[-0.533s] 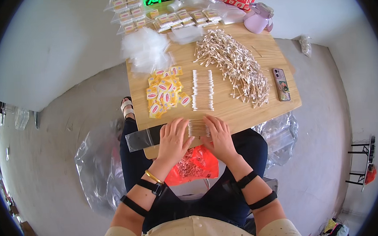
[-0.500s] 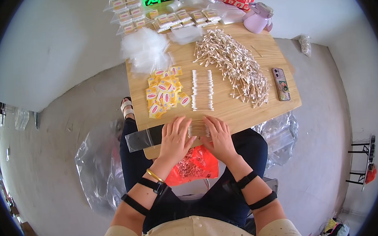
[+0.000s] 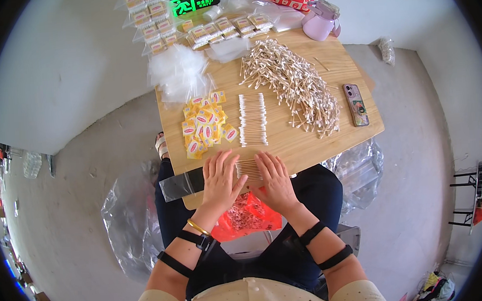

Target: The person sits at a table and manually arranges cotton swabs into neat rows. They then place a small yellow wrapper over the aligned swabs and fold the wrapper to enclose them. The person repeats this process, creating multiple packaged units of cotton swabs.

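A short row of cotton swabs [image 3: 249, 170] lies side by side near the table's front edge, between my two hands. My left hand [image 3: 218, 179] rests at the row's left end with its fingers stretched out and its thumb beside the lower swabs. At the other end is my right hand [image 3: 275, 180], palm down with straight fingers. Neither hand closes round anything. Farther back lies a longer column of aligned cotton swabs [image 3: 253, 120]. A heap of yellow and white printed cards [image 3: 202, 125] sits to its left, and a large loose pile of swabs [image 3: 295, 84] to its right.
Clear plastic bags [image 3: 178, 74] lie at the back left, near stacked packs of swabs [image 3: 150, 26]. A phone [image 3: 355, 105] and a lilac jug [image 3: 321, 23] stand or lie on the right. By my left hand, a dark strip with clear film [image 3: 180, 186] overhangs the edge. A red bag [image 3: 245, 216] is below.
The whole view has shifted a little, so the table appears slightly left and turned. Both hands stay beside the short swab row, with little visible movement against it.
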Demonstrator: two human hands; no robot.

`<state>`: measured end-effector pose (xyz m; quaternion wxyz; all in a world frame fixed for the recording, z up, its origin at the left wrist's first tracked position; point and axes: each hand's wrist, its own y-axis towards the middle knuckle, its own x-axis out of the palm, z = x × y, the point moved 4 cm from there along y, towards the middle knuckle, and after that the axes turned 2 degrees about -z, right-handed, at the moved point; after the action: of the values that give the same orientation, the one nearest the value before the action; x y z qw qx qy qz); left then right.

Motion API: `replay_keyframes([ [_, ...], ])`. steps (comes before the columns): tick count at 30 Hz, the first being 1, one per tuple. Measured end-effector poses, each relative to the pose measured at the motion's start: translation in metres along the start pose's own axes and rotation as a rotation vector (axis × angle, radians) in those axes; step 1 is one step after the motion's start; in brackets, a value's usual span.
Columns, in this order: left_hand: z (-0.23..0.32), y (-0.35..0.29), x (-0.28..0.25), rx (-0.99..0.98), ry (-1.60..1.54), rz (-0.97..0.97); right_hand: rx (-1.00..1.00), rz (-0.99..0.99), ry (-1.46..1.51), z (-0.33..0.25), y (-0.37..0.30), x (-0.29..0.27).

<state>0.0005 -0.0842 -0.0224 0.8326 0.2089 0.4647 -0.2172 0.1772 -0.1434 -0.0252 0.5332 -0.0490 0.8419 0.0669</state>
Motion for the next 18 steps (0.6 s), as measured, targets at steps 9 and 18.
replay_keyframes([
  [9, 0.0, -0.019, 0.027, -0.011, 0.219, -0.18, 0.033, -0.085, -0.157, -0.015, 0.001, 0.028],
  [18, -0.002, -0.019, 0.021, 0.005, 0.307, -0.148, 0.025, -0.141, -0.257, -0.022, 0.005, 0.027],
])
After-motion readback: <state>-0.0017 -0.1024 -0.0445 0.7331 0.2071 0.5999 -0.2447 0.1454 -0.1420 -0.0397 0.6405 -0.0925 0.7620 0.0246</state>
